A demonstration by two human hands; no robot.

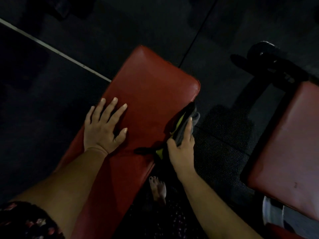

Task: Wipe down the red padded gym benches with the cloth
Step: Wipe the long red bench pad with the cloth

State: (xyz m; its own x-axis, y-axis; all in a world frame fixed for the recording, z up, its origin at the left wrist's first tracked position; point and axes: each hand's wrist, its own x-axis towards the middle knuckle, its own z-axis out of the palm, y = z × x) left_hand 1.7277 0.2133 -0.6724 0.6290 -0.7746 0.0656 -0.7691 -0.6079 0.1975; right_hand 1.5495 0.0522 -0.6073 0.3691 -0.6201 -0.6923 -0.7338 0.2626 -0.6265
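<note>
The right hand (pixel 181 149) clamps a bunched cloth (pixel 185 123) against the right long edge of the red padded bench (pixel 148 87), thumb on the top side and fingers curled over the fabric; this grip is clenched on the cloth. The left hand (pixel 103 128) lies flat on the pad with fingers spread, grasping nothing. The cloth appears soft, light and limp; one dark tail trails onto the pad. Judgement: hold it in a gathered wad under the palm so loose ends do not drag. The vinyl pad looks smooth and firm and should let the cloth slide easily. A second red bench (pixel 284 152) stands to the right, cut off by the picture edge. The dim light obscures the cloth's full extent, and the bench frame is hidden.
</note>
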